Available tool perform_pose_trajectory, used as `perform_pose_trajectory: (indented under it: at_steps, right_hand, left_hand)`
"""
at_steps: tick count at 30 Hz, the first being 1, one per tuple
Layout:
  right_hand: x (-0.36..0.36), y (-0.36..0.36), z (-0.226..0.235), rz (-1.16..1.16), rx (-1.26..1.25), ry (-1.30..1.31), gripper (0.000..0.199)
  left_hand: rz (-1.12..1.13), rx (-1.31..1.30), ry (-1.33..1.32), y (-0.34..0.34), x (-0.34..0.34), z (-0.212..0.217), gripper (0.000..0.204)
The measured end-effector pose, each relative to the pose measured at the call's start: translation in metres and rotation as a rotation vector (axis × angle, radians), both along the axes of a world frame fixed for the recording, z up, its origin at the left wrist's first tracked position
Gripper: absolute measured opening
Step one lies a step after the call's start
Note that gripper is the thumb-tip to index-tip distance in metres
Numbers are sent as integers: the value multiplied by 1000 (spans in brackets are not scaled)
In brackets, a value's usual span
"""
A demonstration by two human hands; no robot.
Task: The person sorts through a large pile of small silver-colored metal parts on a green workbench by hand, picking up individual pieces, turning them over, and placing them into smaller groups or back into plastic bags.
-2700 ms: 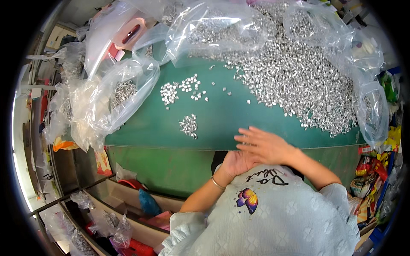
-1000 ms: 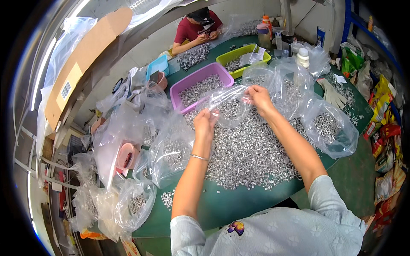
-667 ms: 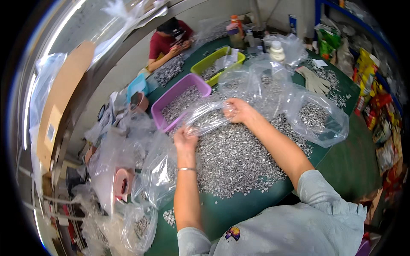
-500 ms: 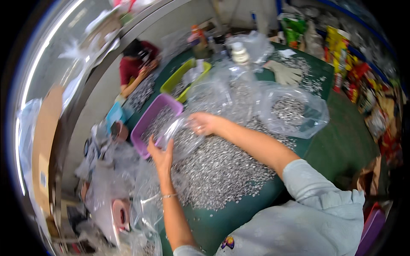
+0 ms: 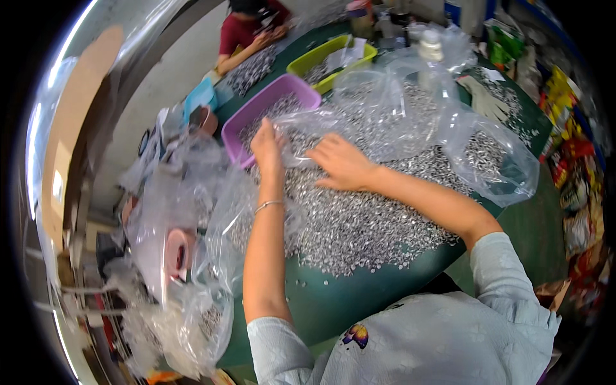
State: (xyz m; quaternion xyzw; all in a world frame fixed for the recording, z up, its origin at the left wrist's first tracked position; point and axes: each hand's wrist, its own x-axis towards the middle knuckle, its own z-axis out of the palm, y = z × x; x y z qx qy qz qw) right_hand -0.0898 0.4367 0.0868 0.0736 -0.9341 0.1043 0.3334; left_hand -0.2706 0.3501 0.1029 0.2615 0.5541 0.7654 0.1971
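Pinched at its edge by the left hand [image 5: 268,142], a clear plastic bag [image 5: 378,122] lies spread over the heap of small silver metal parts [image 5: 359,221] on the green table [image 5: 333,308]; the fingers are closed on the film near the purple tub, though how tightly they pinch cannot be told. Far left, a cluster of clear bags [image 5: 173,276] sits crumpled along the table edge, some holding a scatter of the same silver parts, and a pink tape dispenser [image 5: 176,253] shows through the plastic among them. Just beyond the left hand stands a purple tub [image 5: 247,119] holding a layer of silver parts. Further back, a lime-green tray [image 5: 321,56] holds more parts and some paper slips, and behind it another person in a red top [image 5: 240,35] works at their own pile. The right hand [image 5: 343,163] lies flat, palm down and fingers spread, pressing the bag onto the heap just beside the left hand; it grips nothing. A white bottle [image 5: 431,46] stands at the far side of the table. To the right, another clear bag [image 5: 497,163] rests open on the table with a small mound of silver parts inside it.
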Motion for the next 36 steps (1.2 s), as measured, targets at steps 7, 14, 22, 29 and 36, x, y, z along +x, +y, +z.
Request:
perform_pose_trajectory:
  at_steps: [7,14,22,29,36]
  right_hand:
    - [0,22,4,-132,-40,-72,20]
    - [117,-42,-25,-304,-368,-145,52]
    - [107,-65,-61,-519,-280,-200,70]
    - [100,-67,-59,-449,-167,-179,69]
    - [102,-77,-65,-444,-98,-217,66]
  left_hand:
    - [456,-170,696,-31,63,24,23]
    - [170,-429,806,-109,154,-47,38]
    - [278,-792,1053,-86,132,-70,65]
    - [234,-672,1103,-91,114,-71,75]
    - [197,-709,1167,-100,129,-74,59]
